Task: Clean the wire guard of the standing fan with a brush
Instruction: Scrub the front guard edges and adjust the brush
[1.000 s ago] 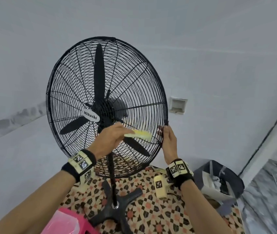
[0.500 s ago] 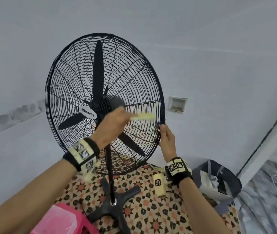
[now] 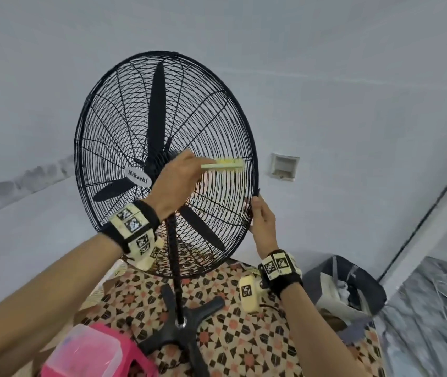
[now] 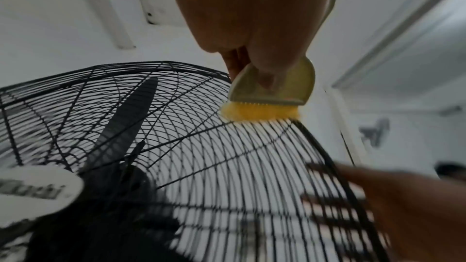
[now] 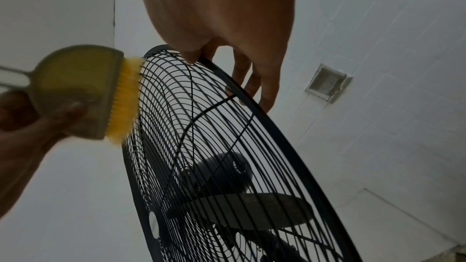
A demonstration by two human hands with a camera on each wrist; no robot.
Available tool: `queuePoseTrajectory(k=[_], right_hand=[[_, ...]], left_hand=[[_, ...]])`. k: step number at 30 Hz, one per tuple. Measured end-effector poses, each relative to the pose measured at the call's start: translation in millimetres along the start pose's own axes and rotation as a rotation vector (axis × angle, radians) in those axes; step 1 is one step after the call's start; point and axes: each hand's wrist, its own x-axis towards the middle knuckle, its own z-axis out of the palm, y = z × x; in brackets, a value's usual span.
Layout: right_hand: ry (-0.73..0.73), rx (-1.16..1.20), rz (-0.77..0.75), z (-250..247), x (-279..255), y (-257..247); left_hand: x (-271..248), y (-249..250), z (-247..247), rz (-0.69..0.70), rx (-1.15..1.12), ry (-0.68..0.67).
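A black standing fan with a round wire guard (image 3: 211, 131) fills the middle of the head view. My left hand (image 3: 176, 180) grips a pale green brush (image 3: 222, 164) with yellow bristles (image 4: 259, 113), pressed against the right half of the front guard (image 4: 227, 166). The brush (image 5: 75, 91) also shows in the right wrist view, bristles on the wires. My right hand (image 3: 263, 219) holds the guard's right rim (image 5: 252, 103), its fingers curled round it.
The fan's pole and cross base (image 3: 178, 333) stand on a patterned mat (image 3: 244, 336). A pink stool (image 3: 91, 352) is at the bottom left, a dark bag (image 3: 347, 289) at the right by the wall. A wall box (image 3: 283, 165) sits behind the fan.
My left hand has carried the brush upward along the right side of the guard, from below the hub's level to about hub height. The right hand stays on the rim.
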Motion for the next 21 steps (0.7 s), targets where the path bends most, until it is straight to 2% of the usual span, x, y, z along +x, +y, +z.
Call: queuePoseTrajectory(k=[2, 4, 6, 8, 10, 12, 15, 19, 21], right_hand=[[-0.013, 0.021, 0.025, -1.6, -2.8, -4.7], [-0.024, 0.046, 0.068, -5.5, -2.4, -5.9], [-0.048, 0.043, 0.086, -8.2, -3.7, -10.6], [-0.046, 0.057, 0.075, -7.0, -7.0, -16.2], [-0.070, 0.092, 0.080, -4.1, -11.2, -18.3], [-0.091, 0.103, 0.081, -1.4, -15.1, -19.8], [-0.072, 0.135, 0.152, -1.5, -13.8, -22.4], [-0.076, 0.106, 0.183, -6.2, -11.9, -22.1], [-0.071, 0.110, 0.179, -4.3, -12.8, -21.8]], left_hand=[[-11.2, -2.2, 4.8, 0.007, 0.004, -0.082], [-43.8, -1.9, 15.3, 0.052, -0.008, -0.188], [-69.7, -0.7, 21.6, 0.090, -0.009, -0.240], [-61.6, 1.1, 19.5, 0.076, -0.011, -0.157], [-31.8, 7.4, 10.6, 0.046, -0.006, -0.005], [-3.6, 17.4, 0.9, 0.039, 0.047, 0.076], [-6.9, 23.9, 6.9, 0.095, 0.114, 0.025], [-71.9, 26.3, 25.8, 0.208, 0.112, -0.190], [-71.7, 25.8, 23.2, 0.187, 0.101, -0.170]])
